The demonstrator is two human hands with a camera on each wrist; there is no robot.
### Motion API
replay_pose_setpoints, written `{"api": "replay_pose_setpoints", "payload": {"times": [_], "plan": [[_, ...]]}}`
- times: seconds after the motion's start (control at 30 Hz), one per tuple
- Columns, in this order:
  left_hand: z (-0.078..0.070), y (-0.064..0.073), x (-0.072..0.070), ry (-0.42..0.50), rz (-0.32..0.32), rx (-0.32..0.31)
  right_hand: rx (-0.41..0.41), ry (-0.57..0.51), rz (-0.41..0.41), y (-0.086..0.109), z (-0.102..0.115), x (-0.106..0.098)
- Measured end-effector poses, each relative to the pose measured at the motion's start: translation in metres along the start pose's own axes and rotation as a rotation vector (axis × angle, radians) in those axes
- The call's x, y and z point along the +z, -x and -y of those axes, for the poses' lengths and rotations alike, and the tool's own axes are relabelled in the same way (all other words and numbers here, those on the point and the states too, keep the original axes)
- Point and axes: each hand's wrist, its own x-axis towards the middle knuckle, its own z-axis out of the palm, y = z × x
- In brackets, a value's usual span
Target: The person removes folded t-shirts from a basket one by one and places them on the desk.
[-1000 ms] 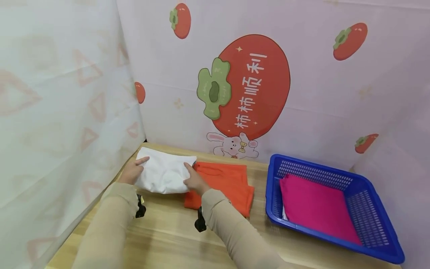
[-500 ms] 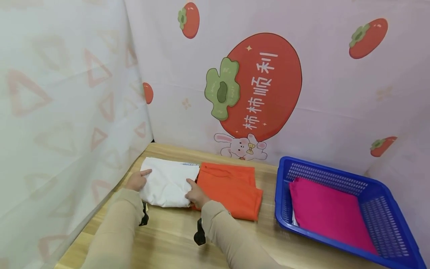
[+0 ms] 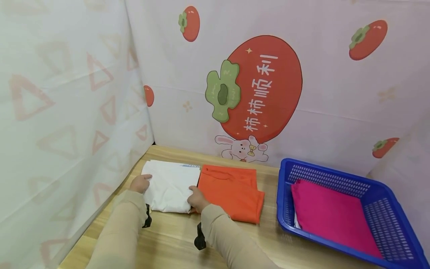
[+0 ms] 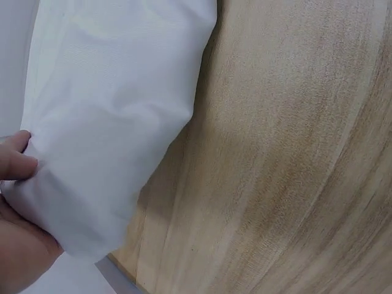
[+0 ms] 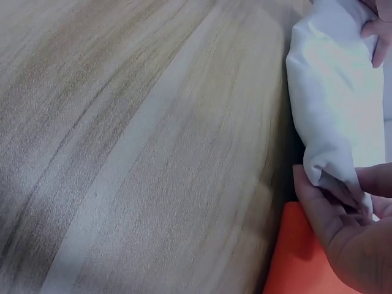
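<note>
A folded white garment lies at the left of the wooden table, with a strip of blue lettering along its far edge. My left hand grips its left side; in the left wrist view, thumb and fingers pinch the white cloth between them. At the near right corner, my right hand pinches the garment, thumb on top and fingers beneath the fold, as the right wrist view shows. Right beside the garment is a folded orange garment, close to my right hand.
A blue plastic basket stands on the right with a folded magenta garment inside; a bit of white shows under it. Printed cloth walls close off the back and left of the wooden table.
The white garment has come down flatter onto the table and nearer to me, with both hands holding it. Its blue lettering has come into view. The head view has shifted slightly left.
</note>
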Motion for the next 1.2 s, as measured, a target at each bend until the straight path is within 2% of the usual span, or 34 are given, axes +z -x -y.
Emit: {"api": "replay_pose_setpoints", "payload": {"times": [0.03, 0.07, 0.1, 0.13, 0.17, 0.23, 0.27, 0.3, 0.37, 0.4, 0.5, 0.63, 0.7, 0.87, 1.1, 1.2], "plan": [[0.022, -0.016, 0.009, -0.005, 0.004, 0.009, 0.004, 0.012, -0.001, 0.002, 0.000, 0.000], [0.045, -0.033, 0.020, -0.026, -0.038, 0.041, 0.005, 0.021, 0.000, 0.003, 0.001, -0.001], [0.060, -0.044, 0.026, -0.038, -0.045, 0.060, 0.001, 0.029, 0.007, 0.004, 0.002, -0.001], [0.071, -0.052, 0.030, -0.063, -0.076, 0.089, -0.004, 0.045, 0.015, 0.005, 0.003, -0.003], [0.071, -0.054, 0.030, -0.079, -0.099, 0.101, -0.013, 0.060, 0.023, 0.006, 0.004, -0.005], [0.047, -0.035, 0.014, -0.064, -0.064, 0.072, -0.029, 0.095, 0.040, 0.008, 0.006, -0.010], [0.028, -0.020, 0.006, -0.066, -0.079, 0.061, -0.035, 0.106, 0.051, 0.010, 0.007, -0.014], [0.003, 0.000, -0.007, -0.039, -0.049, 0.010, -0.042, 0.120, 0.063, 0.012, 0.008, -0.017], [-0.045, 0.039, -0.028, 0.024, -0.036, -0.100, -0.048, 0.120, 0.091, 0.017, 0.011, -0.025], [-0.065, 0.055, -0.038, 0.056, -0.015, -0.151, -0.055, 0.112, 0.109, 0.019, 0.013, -0.030], [-0.099, 0.084, -0.050, 0.149, -0.047, -0.183, -0.071, 0.067, 0.151, 0.027, 0.020, -0.046], [-0.122, 0.096, -0.052, 0.248, -0.069, -0.146, -0.098, 0.044, 0.146, 0.036, 0.028, -0.069], [-0.131, 0.096, -0.051, 0.306, -0.070, -0.156, -0.114, 0.048, 0.133, 0.041, 0.031, -0.080], [-0.146, 0.093, -0.046, 0.410, -0.059, -0.128, -0.171, 0.033, 0.094, 0.051, 0.036, -0.100], [-0.173, 0.102, -0.035, 0.519, 0.025, -0.039, -0.206, 0.014, 0.048, 0.081, 0.040, -0.124], [-0.187, 0.106, -0.028, 0.569, 0.049, -0.011, -0.203, -0.003, 0.012, 0.085, 0.035, -0.137]]}}
